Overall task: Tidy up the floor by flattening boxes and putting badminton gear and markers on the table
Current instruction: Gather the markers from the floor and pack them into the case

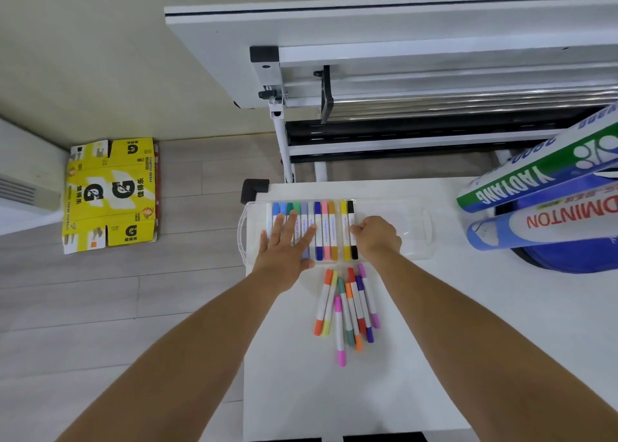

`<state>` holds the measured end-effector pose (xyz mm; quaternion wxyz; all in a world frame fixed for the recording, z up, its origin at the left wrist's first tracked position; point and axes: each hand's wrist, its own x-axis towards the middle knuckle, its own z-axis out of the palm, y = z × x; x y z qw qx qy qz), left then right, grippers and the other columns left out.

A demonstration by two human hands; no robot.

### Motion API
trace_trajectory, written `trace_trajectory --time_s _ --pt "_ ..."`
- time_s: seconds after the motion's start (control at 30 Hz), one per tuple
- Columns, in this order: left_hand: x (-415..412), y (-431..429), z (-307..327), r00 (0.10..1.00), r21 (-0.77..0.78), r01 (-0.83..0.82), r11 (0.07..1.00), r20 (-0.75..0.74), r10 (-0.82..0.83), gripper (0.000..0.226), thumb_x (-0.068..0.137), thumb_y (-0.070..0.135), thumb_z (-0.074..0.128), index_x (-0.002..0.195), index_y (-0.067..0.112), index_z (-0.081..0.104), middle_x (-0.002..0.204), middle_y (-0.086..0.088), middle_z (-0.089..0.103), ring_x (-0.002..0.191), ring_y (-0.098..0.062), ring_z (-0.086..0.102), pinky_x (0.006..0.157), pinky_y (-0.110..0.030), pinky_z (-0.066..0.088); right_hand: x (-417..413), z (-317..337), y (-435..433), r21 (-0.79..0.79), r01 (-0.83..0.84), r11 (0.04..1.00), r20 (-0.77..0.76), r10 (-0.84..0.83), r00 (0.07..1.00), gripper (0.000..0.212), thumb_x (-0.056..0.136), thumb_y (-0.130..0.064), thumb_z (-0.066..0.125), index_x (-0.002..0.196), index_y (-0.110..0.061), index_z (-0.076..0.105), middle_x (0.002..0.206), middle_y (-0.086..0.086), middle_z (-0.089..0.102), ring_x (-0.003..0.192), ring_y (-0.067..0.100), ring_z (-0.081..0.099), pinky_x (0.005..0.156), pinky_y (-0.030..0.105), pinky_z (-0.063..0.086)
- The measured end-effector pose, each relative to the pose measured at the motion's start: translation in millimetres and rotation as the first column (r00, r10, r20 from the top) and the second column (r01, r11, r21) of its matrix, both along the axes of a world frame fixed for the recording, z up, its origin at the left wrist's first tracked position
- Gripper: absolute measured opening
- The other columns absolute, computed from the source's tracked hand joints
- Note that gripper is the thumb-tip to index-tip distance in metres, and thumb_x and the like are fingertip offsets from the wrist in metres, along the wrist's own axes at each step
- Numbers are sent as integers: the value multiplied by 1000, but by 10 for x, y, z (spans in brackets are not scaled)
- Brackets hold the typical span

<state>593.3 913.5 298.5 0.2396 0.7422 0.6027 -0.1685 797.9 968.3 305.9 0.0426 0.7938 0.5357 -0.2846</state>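
A clear plastic marker case (411,227) lies on the white table (434,341) with a row of coloured markers (326,231) in its left half. My left hand (287,251) rests flat on that row, fingers straight. My right hand (378,237) has its fingers curled and pinches the black marker (351,207) at the right end of the row. Several loose markers (347,311) lie in a bunch on the table just in front of the case. Shuttlecock tubes, one green (535,181) and one blue and white (551,224), lie at the right over a blue bag (575,257).
A flattened yellow box (110,194) lies on the wood floor at the left, near a white unit (26,191). Behind the table stands a white metal frame with rollers (434,97). The table's left edge is just beside my left hand.
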Motion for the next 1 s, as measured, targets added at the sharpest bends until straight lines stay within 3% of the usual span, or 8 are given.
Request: trace_trajectory --time_s 0.1,0.3,0.47,0.63,0.77,0.9,1.0 --pt "2 -19 6 1000 -18 5 1000 -4 -5 77 98 58 38 152 44 -16 158 -3 -35 142 -29 -34 119 -55 -3 31 72 32 -40 -33 999 26 34 999 33 93 -48 58 85 -16 59 81 2 62 76 19 59 68 31 44" --pt "14 -10 76 1000 -54 0 999 -12 -1 77 99 56 39 153 43 -14 158 -4 -33 144 -30 -32 119 -55 -3 233 238 -514 91 -129 987 -108 139 984 22 95 -37 54 80 -22 58 77 -5 61 74 15 60 74 35 53" --pt "16 1 109 1000 -54 8 999 -14 -9 78 98 57 39 153 41 -13 159 -5 -33 144 -31 -31 119 -56 -2 452 221 -1137 2 -222 975 -167 219 961 18 92 -42 59 87 -25 57 78 -11 57 73 9 58 71 24 50" --pt "15 4 108 1000 -53 24 998 -14 -24 78 98 58 39 153 41 -15 158 -5 -34 144 -32 -32 118 -56 -2 582 116 -1360 -53 -134 990 -195 122 973 22 92 -39 60 75 -28 50 71 -8 57 68 10 59 62 19 44" --pt "6 -2 89 999 -54 31 998 -17 -32 78 98 58 38 153 41 -16 158 -5 -35 143 -31 -33 119 -56 -2 548 158 -1343 -24 -236 971 -108 233 966 22 96 -32 49 77 -23 46 73 -7 54 67 10 56 60 20 45" --pt "7 9 91 999 -59 34 998 -16 -35 78 98 59 37 152 41 -16 158 -5 -35 143 -31 -33 119 -57 -2 474 165 -1295 -25 -193 981 -90 190 978 21 98 -39 48 95 -22 58 82 -8 55 76 11 59 67 20 46" --pt "2 -1 105 1000 -65 27 998 -10 -27 78 98 58 38 153 41 -15 158 -5 -35 143 -31 -33 120 -57 -1 414 227 -1255 -61 -168 984 -115 160 980 22 95 -39 54 87 -19 59 80 -7 60 73 8 60 68 20 50"
